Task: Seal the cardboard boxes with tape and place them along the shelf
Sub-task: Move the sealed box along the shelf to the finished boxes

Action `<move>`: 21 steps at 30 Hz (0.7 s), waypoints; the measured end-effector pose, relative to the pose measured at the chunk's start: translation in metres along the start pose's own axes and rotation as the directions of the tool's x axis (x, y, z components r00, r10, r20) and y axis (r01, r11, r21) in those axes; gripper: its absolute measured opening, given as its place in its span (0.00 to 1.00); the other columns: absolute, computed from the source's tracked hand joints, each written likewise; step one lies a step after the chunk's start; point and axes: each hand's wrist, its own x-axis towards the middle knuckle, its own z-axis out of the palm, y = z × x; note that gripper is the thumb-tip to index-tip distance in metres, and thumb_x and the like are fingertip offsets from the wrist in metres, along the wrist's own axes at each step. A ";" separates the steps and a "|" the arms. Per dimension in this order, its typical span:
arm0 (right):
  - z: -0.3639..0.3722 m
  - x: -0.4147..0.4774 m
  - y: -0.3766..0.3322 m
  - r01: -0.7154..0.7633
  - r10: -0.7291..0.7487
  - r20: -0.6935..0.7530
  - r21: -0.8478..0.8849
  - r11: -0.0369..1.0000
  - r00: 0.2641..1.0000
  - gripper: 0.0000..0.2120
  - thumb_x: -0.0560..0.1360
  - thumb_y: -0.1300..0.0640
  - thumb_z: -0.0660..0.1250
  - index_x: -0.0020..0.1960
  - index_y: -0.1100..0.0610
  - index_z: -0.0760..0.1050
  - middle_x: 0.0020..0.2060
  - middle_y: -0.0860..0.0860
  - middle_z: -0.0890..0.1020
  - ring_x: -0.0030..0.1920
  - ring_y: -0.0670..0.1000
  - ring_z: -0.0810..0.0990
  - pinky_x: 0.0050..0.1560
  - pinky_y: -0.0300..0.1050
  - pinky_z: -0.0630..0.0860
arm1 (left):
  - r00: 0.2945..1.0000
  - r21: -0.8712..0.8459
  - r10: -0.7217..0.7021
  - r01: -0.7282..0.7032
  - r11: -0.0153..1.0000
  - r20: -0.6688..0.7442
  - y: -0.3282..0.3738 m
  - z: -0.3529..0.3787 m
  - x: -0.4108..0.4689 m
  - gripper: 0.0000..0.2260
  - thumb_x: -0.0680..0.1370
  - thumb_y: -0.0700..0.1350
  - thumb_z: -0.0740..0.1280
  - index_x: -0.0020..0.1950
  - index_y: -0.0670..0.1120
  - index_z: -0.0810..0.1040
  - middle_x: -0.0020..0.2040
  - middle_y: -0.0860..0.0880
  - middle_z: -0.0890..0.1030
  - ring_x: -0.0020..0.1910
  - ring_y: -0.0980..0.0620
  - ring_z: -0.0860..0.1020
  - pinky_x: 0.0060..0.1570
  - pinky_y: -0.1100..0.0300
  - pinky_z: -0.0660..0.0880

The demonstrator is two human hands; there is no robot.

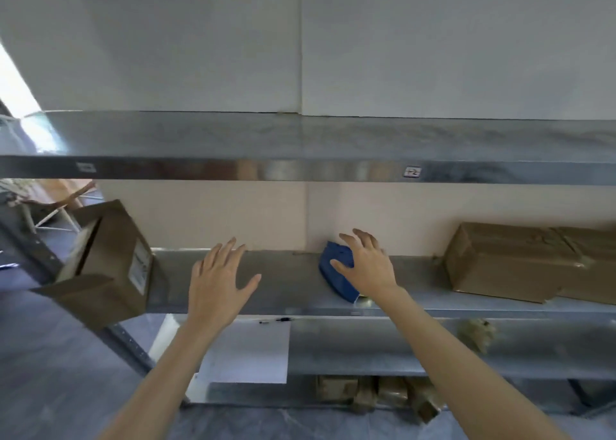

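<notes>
We judge that we are at the start of the sealing step: the tool is being fetched and no tape is on the open box yet. Our right grip is over the blue tape dispenser, which lies on the middle shelf against the back wall. The fingers are spread and relaxed across its top and the thumb is at its near side. The view is soft here, so the fingers may be touching it or just above it; they have not closed round it. Our left grip hovers over a bare stretch of the same shelf, palm down, fingers straight and fanned, holding nothing. The open box sits tilted at the left end of the shelf, well apart from the dispenser, with its flaps hanging loose toward us. Two taped boxes already stand side by side at the right end, so part of the job looks done. The next move calls for the right grip to curl firmly round the dispenser and lift it. The left should go across to the open box, set it square and fold the flaps flat, since tape will not hold a gaping seam. The box can then go along the shelf toward the other two.
</notes>
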 end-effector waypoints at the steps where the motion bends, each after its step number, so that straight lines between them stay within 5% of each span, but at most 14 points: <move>1: 0.004 0.002 -0.014 0.009 -0.009 0.005 0.003 1.000 1.000 0.29 0.78 0.40 0.63 0.75 0.49 0.62 0.76 0.52 0.61 0.76 0.54 0.58 0.70 0.54 0.65 | 1.000 -0.006 -0.012 0.012 1.000 0.004 -0.013 -0.003 -0.001 0.29 0.78 0.64 0.61 0.76 0.52 0.67 0.78 0.50 0.63 0.77 0.47 0.61 0.72 0.45 0.60; 13: 0.040 0.065 -0.135 0.243 -0.243 0.036 0.017 0.970 0.969 0.27 0.80 0.43 0.61 0.76 0.48 0.62 0.77 0.51 0.60 0.76 0.52 0.58 0.68 0.51 0.64 | 0.987 0.001 -0.114 0.114 0.993 -0.111 -0.113 -0.014 0.005 0.28 0.78 0.63 0.62 0.72 0.49 0.72 0.74 0.48 0.71 0.71 0.43 0.70 0.66 0.42 0.67; 21: 0.063 0.090 -0.203 0.309 -0.312 0.089 0.055 0.950 0.946 0.27 0.79 0.43 0.62 0.75 0.47 0.62 0.77 0.49 0.59 0.76 0.51 0.56 0.69 0.51 0.63 | 0.965 -0.019 -0.161 0.160 0.987 -0.207 -0.186 -0.027 0.007 0.27 0.74 0.57 0.72 0.70 0.47 0.73 0.71 0.46 0.74 0.68 0.43 0.73 0.65 0.42 0.70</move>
